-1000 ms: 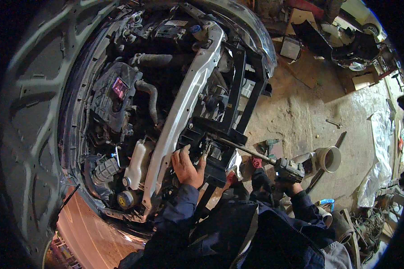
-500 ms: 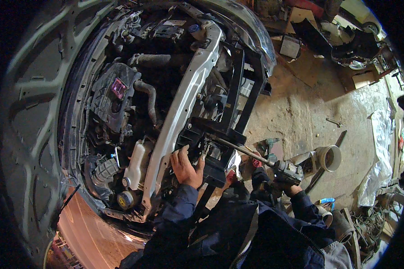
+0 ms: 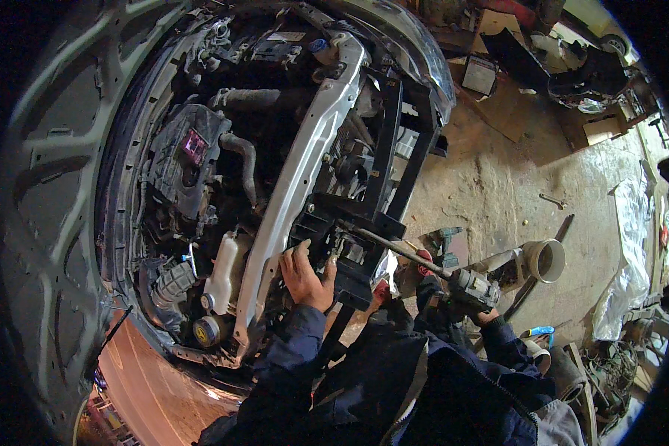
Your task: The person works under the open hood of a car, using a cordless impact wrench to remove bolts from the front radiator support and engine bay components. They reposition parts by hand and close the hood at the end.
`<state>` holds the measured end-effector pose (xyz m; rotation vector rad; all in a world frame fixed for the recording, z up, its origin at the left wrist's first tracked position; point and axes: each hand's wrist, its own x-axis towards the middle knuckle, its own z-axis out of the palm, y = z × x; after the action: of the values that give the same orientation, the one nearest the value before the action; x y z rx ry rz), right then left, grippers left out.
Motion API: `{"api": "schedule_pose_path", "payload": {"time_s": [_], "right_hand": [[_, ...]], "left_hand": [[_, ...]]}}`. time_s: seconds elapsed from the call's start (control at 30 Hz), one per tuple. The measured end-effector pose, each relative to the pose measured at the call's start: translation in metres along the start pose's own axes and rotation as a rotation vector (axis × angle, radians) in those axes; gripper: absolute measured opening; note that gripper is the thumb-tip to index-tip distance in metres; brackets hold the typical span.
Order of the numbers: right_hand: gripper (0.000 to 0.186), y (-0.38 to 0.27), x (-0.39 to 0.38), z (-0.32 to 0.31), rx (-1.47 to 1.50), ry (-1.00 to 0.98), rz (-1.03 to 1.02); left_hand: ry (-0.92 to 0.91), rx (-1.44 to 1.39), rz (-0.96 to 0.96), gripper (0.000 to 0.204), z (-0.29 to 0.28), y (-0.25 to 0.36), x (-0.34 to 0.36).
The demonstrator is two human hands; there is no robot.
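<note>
My right hand (image 3: 488,317) is wrapped round the handle of a power impact wrench (image 3: 474,290), its fingers mostly hidden. From the tool a long extension bar (image 3: 401,251) runs left into the black front frame (image 3: 385,149) of a car, where its tip is lost among dark parts. My left hand (image 3: 306,281) rests at the front of the car, between the silver crossbar (image 3: 299,178) and a black bracket (image 3: 351,281). Its fingers are stretched out, thumb apart, with nothing seen in them.
The raised hood (image 3: 56,178) fills the left, beside the engine bay with its white plastic tank (image 3: 227,269). On the floor are a cordless drill (image 3: 447,244), a white bucket (image 3: 545,262), a spanner (image 3: 552,201) and plastic sheeting (image 3: 623,260). Cardboard (image 3: 498,111) lies farther off.
The impact wrench and my right hand have shifted slightly, the tool's body tilting a little. My left hand stays at nearly the same place. The view has moved slightly.
</note>
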<state>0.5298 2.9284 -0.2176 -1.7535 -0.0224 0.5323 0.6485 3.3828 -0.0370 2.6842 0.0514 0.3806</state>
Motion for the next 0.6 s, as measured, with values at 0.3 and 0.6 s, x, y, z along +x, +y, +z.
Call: {"api": "schedule_pose_path", "payload": {"time_s": [0.3, 0.6], "right_hand": [[0.029, -0.025, 0.021, -0.019, -0.277, 0.065, -0.22], [0.031, -0.053, -0.001, -0.042, -0.203, 0.115, -0.232]], "left_hand": [[-0.001, -0.019, -0.042, 0.059, 0.0, 0.002, -0.001], [-0.022, 0.002, -0.061, 0.061, -0.001, 0.002, 0.0]]}}
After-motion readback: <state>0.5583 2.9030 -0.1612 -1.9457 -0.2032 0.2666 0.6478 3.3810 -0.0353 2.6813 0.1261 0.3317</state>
